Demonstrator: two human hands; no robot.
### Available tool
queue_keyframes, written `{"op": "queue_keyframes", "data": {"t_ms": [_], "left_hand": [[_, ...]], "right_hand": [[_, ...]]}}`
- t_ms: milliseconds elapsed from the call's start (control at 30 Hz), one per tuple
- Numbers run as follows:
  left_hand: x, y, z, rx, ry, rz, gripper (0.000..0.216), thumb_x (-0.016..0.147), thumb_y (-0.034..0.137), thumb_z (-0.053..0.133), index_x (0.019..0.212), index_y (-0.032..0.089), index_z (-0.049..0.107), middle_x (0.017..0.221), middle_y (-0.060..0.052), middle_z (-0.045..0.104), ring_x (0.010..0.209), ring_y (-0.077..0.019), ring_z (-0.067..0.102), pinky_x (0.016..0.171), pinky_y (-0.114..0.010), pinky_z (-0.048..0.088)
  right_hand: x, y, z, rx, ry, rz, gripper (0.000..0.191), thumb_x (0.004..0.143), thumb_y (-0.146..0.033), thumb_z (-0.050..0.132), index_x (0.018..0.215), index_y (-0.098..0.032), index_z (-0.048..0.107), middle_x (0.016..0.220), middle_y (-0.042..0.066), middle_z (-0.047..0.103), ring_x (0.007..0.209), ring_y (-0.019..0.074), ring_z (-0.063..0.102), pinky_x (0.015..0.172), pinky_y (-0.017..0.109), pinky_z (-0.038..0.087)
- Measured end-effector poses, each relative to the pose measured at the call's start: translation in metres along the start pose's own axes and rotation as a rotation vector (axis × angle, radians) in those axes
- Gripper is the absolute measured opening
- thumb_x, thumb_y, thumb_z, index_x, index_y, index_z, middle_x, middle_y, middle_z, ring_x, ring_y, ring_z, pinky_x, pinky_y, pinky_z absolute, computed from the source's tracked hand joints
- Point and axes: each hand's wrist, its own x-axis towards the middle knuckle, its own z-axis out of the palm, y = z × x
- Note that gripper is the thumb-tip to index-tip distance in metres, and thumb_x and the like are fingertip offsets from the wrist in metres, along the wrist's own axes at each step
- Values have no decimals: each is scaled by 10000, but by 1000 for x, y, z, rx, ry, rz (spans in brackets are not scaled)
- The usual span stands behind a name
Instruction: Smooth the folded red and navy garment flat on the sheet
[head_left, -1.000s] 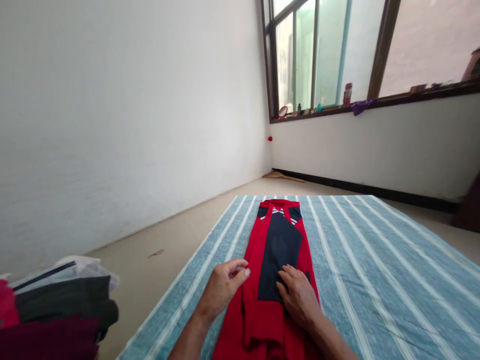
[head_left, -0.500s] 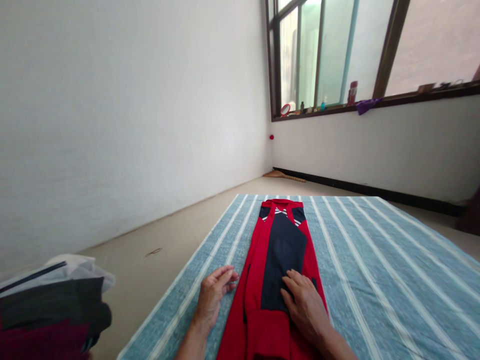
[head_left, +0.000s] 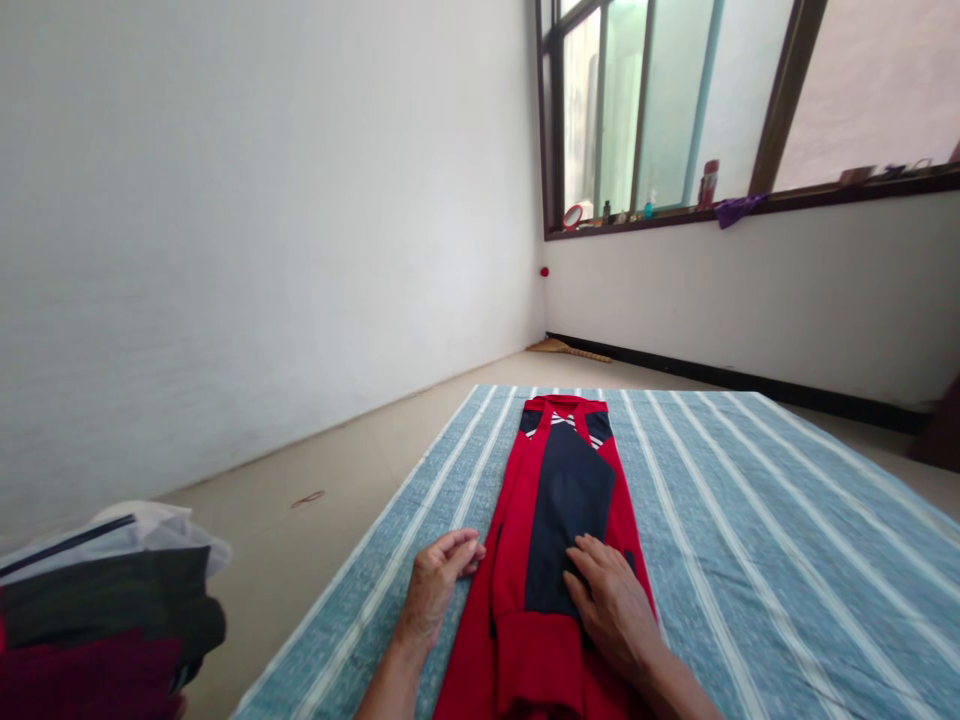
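Two bare hands rest low in the view, on and beside a red and navy garment point(head_left: 559, 520) that lies folded into a long narrow strip on a blue striped mat point(head_left: 750, 520) spread over the floor; the collar end points away toward the far wall, the cuffed end lies nearest the person. The right hand point(head_left: 611, 600) lies flat, fingers spread, pressing on the navy panel and the red edge beside it; the left hand point(head_left: 435, 585) sits on the mat just beside the garment's left edge, fingers loosely curled, touching or nearly touching the red fabric, pinching nothing that can be seen.

What could go wrong, as a judgement: the folded-in sleeve could slide or spring open if the pressing palm lifts unevenly; a tug from the curled fingers could skew the strip off the mat's stripes; the mat itself might bunch on the smooth floor.

Hard to make out: the garment's near end is cut off by the bottom edge; both forearms leave the view there; a pile of dark clothes point(head_left: 105, 620) at lower left is only partly in view; small items on the window sill point(head_left: 742, 205) are too tiny to name.
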Motion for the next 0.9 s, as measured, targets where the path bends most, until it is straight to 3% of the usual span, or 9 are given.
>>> {"op": "queue_keyframes", "data": {"t_ms": [900], "left_hand": [[1, -1, -1, 56, -22, 3, 406, 631, 426, 686, 907, 128, 686, 761, -65, 719, 772, -224, 661, 715, -309, 502]], "right_hand": [[-1, 2, 3, -26, 12, -17, 287, 890, -230, 458, 1117, -205, 633, 1287, 90, 565, 1218, 246, 490, 1021, 413, 378]]}}
